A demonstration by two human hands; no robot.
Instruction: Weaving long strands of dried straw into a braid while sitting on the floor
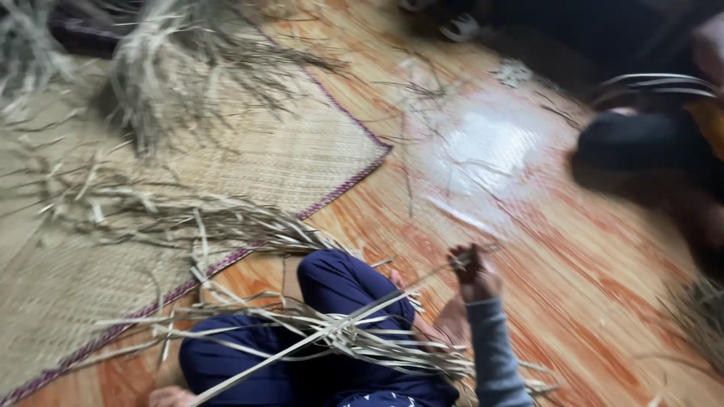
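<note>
While right hand [473,273] pinches a dry pale strip [302,343], left hand [170,396] grip unclear

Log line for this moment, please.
right hand: gripping a strip | left hand: low at frame edge, grip unclear | strips: across lap | mat: on floor | view: blurred
</note>
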